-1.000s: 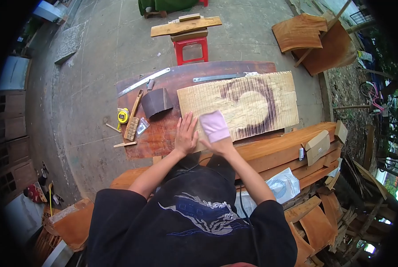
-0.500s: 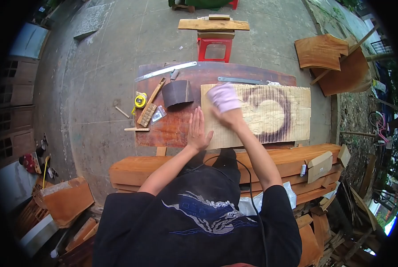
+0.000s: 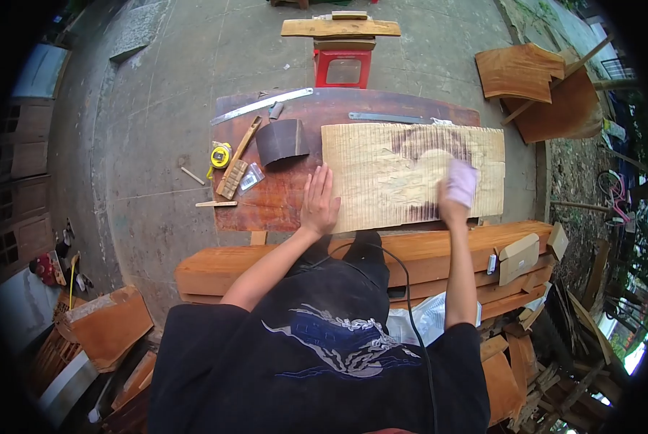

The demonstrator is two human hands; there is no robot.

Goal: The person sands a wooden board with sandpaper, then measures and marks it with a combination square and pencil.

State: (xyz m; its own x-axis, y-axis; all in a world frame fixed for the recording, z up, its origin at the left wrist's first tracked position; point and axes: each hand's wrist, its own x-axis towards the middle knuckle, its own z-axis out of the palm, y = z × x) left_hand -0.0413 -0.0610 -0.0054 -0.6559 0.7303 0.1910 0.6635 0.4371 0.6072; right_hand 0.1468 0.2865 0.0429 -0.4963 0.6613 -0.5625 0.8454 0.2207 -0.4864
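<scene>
A: Largest item?
B: One dark worktop [image 3: 280, 210], bare concrete floor [image 3: 157, 108] open on its left and far sides. Stacked planks [image 3: 439, 249] crowd the near edge.

A: On it?
B: One pale ridged board [image 3: 382, 181] with a dark ring stain, filling the right half; its right end reaches the worktop's right edge. Open room remains on the worktop's left half.

A: Hands?
B: Left hand [image 3: 318, 206], flat and spread, presses the board's near left corner. Right hand [image 3: 454, 206] is closed around one pink pad [image 3: 461, 182], which lies on the board near its right end.

A: Smaller pieces?
B: Two metal rulers [image 3: 262, 105] along the far edge, one curled dark sheet [image 3: 282, 141], one yellow tape measure [image 3: 220, 155], one wooden brush [image 3: 235, 171]. One red stool [image 3: 343, 69] stands beyond the worktop.

A: Any writing?
B: None readable.
</scene>
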